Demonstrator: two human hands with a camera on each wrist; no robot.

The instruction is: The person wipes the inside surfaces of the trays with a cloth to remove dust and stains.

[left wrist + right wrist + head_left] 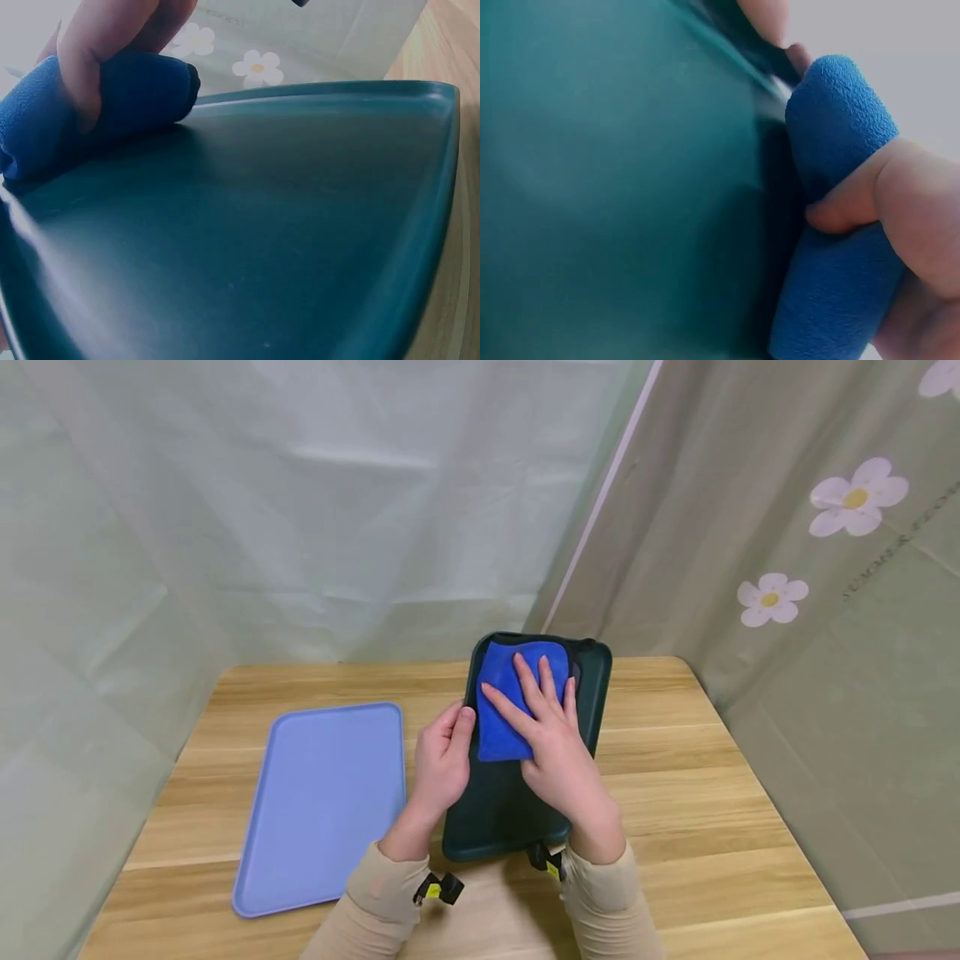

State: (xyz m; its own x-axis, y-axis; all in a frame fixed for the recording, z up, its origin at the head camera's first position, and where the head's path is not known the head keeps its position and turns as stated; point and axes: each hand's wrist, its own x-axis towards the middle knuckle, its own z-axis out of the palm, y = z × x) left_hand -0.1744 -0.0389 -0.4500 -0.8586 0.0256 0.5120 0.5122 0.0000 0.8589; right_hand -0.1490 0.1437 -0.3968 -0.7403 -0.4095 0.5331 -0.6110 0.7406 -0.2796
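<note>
L hand (pixel 444 760) (head): thumb on top, pinching L edge of green tray (pixel 498 810), mid-table.
R hand (pixel 557 752) (head): fingers straight, spread, pressing cloth (pixel 498 733) on tray's far half.
Tip risk (head): I'd guess uneven R press could tilt tray if L pinch slackens.
Table (pixel 720 818) (head): wood-grain; blue tray (pixel 330 802) lies L.
Room (head): pale curtains (pixel 360 527), flowers (pixel 858 497) R.
Cloth (L wrist): folded thick, on tray; could slip off edge if overpushed, imo.
Thumb (R wrist): R thumb against cloth; fingertips hidden.
</note>
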